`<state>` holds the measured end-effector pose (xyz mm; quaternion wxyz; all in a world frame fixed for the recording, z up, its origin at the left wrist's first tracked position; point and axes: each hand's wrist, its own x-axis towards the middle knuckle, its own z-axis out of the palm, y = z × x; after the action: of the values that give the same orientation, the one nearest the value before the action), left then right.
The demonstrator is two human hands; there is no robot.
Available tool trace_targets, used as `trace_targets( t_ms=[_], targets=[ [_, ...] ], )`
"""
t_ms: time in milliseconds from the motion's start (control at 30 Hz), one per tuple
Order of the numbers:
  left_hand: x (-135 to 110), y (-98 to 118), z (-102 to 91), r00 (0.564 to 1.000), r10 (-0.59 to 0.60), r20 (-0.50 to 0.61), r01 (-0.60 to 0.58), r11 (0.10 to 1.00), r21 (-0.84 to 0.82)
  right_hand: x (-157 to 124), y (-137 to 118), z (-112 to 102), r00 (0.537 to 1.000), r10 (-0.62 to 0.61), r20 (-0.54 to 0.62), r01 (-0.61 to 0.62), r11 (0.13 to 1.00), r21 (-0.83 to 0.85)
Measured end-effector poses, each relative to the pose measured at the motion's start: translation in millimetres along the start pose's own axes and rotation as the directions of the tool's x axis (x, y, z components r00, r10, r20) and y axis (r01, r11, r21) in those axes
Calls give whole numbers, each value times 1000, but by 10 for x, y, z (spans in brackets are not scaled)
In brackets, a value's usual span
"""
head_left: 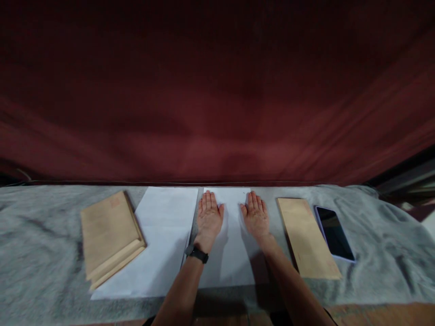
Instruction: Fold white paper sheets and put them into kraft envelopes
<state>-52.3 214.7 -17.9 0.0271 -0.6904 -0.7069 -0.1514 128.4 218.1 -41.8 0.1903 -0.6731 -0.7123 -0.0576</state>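
Observation:
A white sheet of paper lies lengthwise in front of me on a grey cloth. My left hand rests flat along its left edge, fingers stretched out and pointing away from me, a black watch on that wrist. Along the right edge lies my right hand, also palm down with the fingers extended. Neither hand grips anything. Between them the upper part of the sheet shows, with faint lengthwise crease lines or shadows on it.
To the left are more white paper and a stack of brown envelopes partly on it. On the right lie another brown envelope pile and a phone. A dark red curtain hangs behind the grey cloth.

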Motion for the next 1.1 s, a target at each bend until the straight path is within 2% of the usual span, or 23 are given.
trace_targets(
  t_ms=[333, 467, 567, 633, 767, 1100],
  targets=[
    [-132, -34, -91, 999, 39, 25, -40, 999, 32, -88, -3, -110, 1000, 23, 6, -23, 1000, 17],
    [-378, 116, -181, 982, 187, 24, -187, 982, -18, -223, -147, -213, 996, -86, 29, 83, 990, 112],
    [-646, 235, -185, 936, 349, 39, -346, 937, -53, -406, -278, -289, 971, -223, 84, 205, 961, 187],
    [-810, 274, -158, 912, 407, 53, -403, 913, -70, -527, -331, -334, 949, -286, 134, 254, 942, 219],
    [-990, 253, -145, 890, 450, 73, -443, 891, -97, -666, -305, -406, 932, -312, 185, 263, 932, 250],
    [-1052, 224, -291, 860, 506, 64, -499, 860, -105, -756, -127, -420, 908, -382, 173, 350, 917, 190]
  ],
)
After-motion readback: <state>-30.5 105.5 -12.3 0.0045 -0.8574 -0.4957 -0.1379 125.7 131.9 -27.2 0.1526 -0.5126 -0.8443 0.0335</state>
